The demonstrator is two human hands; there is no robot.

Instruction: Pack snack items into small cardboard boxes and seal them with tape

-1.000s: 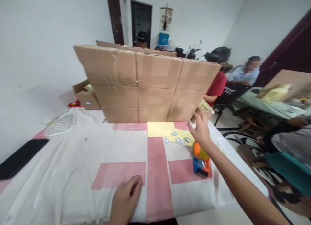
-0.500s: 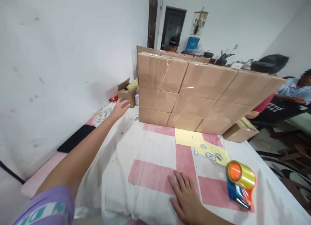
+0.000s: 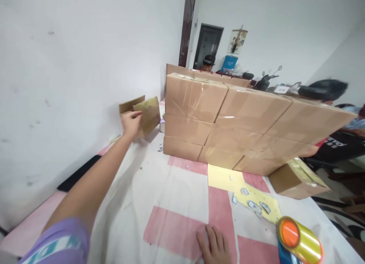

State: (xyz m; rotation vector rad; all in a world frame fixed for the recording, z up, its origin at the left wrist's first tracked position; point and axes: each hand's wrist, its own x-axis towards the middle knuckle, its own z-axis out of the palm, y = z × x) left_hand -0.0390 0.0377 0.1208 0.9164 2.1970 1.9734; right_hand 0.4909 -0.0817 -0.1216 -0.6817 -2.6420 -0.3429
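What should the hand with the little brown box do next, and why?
Probably bring the small cardboard box back toward the open cloth-covered table in front. The left hand grips it at full reach beside the stacked cartons, while the right hand rests flat near the tape dispenser.

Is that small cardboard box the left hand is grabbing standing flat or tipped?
Tipped. The small box is tilted with its flaps raised, gripped by the left hand beside the taped carton stack.
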